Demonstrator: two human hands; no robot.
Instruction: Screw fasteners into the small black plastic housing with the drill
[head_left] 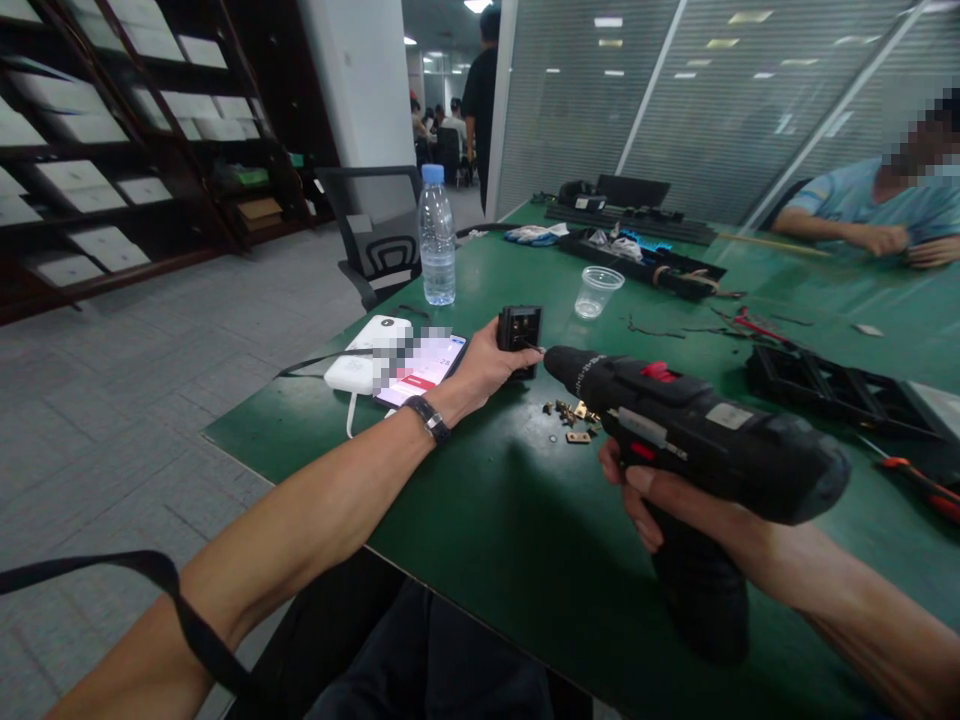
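Note:
My right hand [637,495] is wrapped round the grip of a black cordless drill [675,420] with red buttons. The drill points left, its tip at the front of a small black box-like part [521,325]. My left hand [491,370] grips that part from its left side and keeps it upright on the green table. Brass-coloured bits show inside the part; whether the drill tip touches one of them is too small to tell. Just below the part lies a loose pile of small brass pieces and screws [577,412].
A phone [424,375] and a white device [367,352] lie left of my hand. Behind stand a water bottle [437,240] and a clear cup [598,292]. Black trays [832,385] and a screwdriver [919,485] are on the right. A person [874,215] sits across the table [480,560].

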